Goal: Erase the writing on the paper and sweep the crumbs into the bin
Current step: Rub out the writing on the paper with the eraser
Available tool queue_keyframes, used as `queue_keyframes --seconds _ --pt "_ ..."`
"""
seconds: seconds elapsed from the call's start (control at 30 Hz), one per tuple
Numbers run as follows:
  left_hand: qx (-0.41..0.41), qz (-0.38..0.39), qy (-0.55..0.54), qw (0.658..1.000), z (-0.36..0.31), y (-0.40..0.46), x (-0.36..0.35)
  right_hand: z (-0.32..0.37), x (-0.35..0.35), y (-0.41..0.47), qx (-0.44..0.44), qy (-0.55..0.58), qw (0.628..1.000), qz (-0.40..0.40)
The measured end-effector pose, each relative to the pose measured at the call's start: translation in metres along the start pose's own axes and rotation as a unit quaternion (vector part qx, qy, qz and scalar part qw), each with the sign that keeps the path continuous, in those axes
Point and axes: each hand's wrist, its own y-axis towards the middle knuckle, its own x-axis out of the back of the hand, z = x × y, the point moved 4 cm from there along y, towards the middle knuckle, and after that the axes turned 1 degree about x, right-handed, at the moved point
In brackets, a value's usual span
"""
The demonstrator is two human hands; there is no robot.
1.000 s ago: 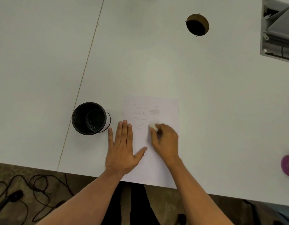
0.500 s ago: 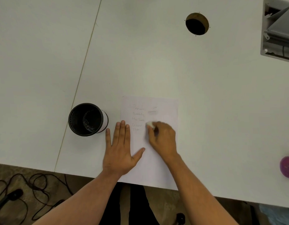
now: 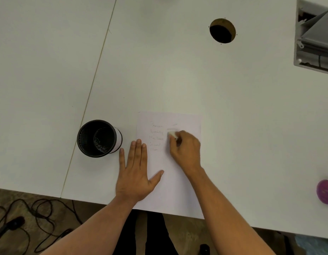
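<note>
- The white bench (image 3: 178, 74) fills most of the view, with a thin seam running down its left part and a round cable hole (image 3: 222, 30) far back on the right.
- A grey recessed box (image 3: 315, 35) sits at the bench's far right edge.
- The paper (image 3: 175, 181) lies at the near edge of the bench, its bottom edge reaching that edge; faint handwritten lines (image 3: 156, 138) run down its upper left part.
- The black bin (image 3: 98, 138) stands upright just left of the paper, apart from it, with some shreds inside.
- The left hand (image 3: 136, 173) lies flat, fingers straight, its grip released, pressing on the paper's left edge with the thumb spread across the sheet.
- The right hand (image 3: 186, 150) is clenched around a white eraser (image 3: 172, 134), whose tip touches the paper to the right of the writing, beside a smudged grey patch.
- A purple object (image 3: 326, 192) rests at the right border, partly cut off.
</note>
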Motion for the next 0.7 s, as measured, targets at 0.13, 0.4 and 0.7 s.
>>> queue_keyframes --seconds 0.13,0.4,0.7 --pt "0.003 0.009 0.001 1.0 0.001 0.0 0.0 0.006 -0.004 -0.019 -0.005 0.017 1.0 0.001" --pt "0.002 0.005 0.002 1.0 0.0 0.0 0.0 0.008 -0.005 -0.01 0.023 -0.002 1.0 0.021" --pt "0.003 0.017 0.0 1.0 0.001 0.0 -0.001 0.017 -0.014 -0.061 0.034 0.013 0.996 0.084"
